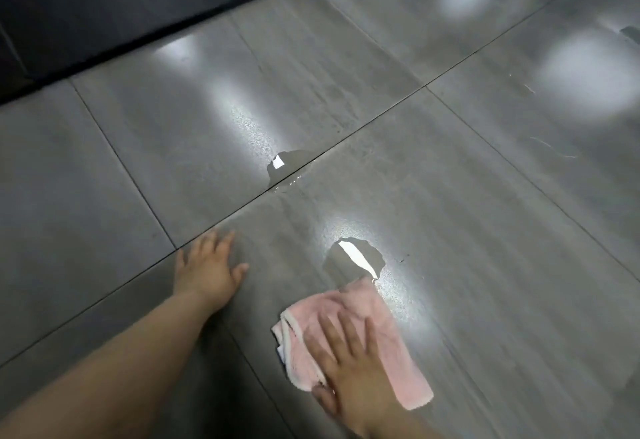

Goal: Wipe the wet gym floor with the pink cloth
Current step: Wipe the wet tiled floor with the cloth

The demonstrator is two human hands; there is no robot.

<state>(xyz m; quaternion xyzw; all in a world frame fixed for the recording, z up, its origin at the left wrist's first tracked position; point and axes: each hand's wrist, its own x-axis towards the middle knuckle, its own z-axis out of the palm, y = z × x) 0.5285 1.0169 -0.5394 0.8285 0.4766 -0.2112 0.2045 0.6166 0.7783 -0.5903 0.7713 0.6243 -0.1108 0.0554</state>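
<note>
A folded pink cloth (374, 321) lies flat on the grey tiled floor (485, 231). My right hand (349, 369) presses on it with straight, spread fingers; the hand is blurred. The cloth's far edge touches a small puddle (353, 258) that reflects a bright light. A second small puddle (287, 165) sits farther away on a tile joint. My left hand (207, 269) rests flat on the floor to the left of the cloth, fingers spread.
A dark raised edge or mat (138, 6) runs along the far left of the floor. Bright ceiling-light reflections (588, 75) shine on the tiles at the upper right. Thin streaks (554, 148) mark the tile to the right.
</note>
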